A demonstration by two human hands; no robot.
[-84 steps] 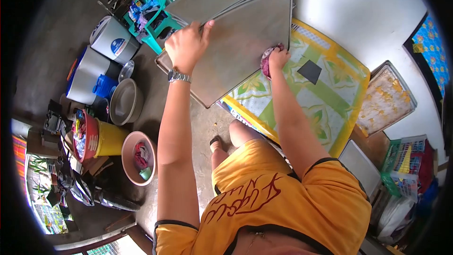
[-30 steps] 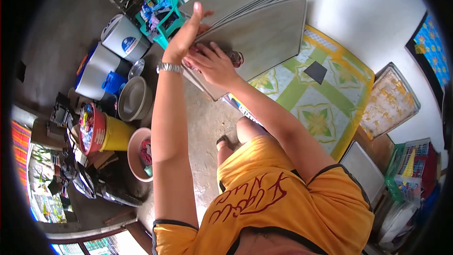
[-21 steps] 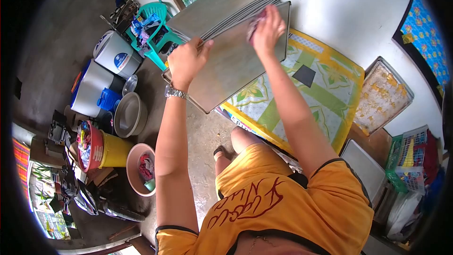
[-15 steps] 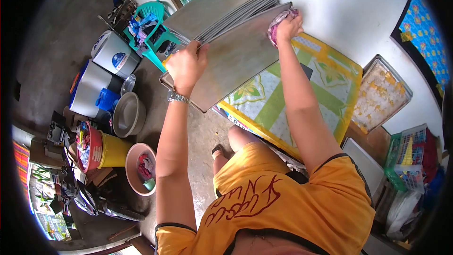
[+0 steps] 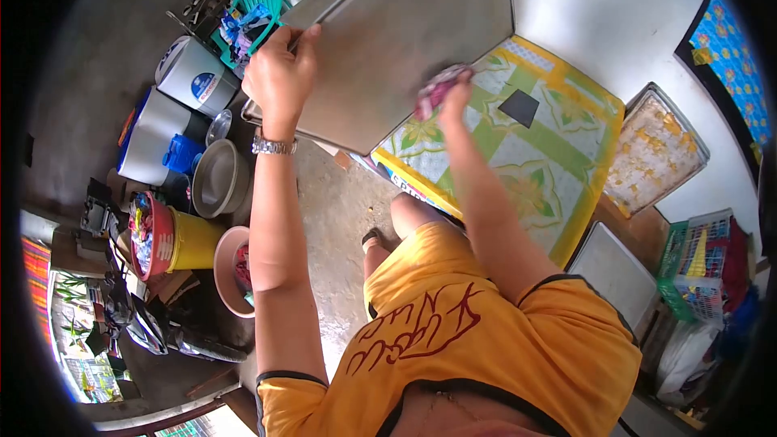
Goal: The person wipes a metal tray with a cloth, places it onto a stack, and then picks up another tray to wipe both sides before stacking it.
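Observation:
A large flat metal tray (image 5: 388, 48) stands tilted up over the table, its lower edge close to the cloth. My left hand (image 5: 283, 77), with a metal watch on the wrist, is closed around the tray's left upper edge. In my right hand (image 5: 456, 103) is a bunched pink and white rag (image 5: 437, 91), blurred by motion, against the tray's lower right face. Behind the raised tray, the stack of similar trays (image 5: 328, 2) is mostly hidden. Under it all lies a green, white and yellow floral table cover (image 5: 518, 174), with a dark square (image 5: 520, 108) on it.
At right, a tray with yellow-orange residue (image 5: 654, 150) leans by the wall, near a plastic basket (image 5: 700, 267). On the floor at left are a pink basin (image 5: 231, 275), a grey basin (image 5: 218, 182), a yellow bucket (image 5: 194, 251) and white coolers (image 5: 198, 85). A green chair (image 5: 263, 4) holds clothes.
The tray has been tilted up more steeply, now covering most of the stack. My right hand has moved with the rag from the far right corner down and left. My left hand shifted left and upward.

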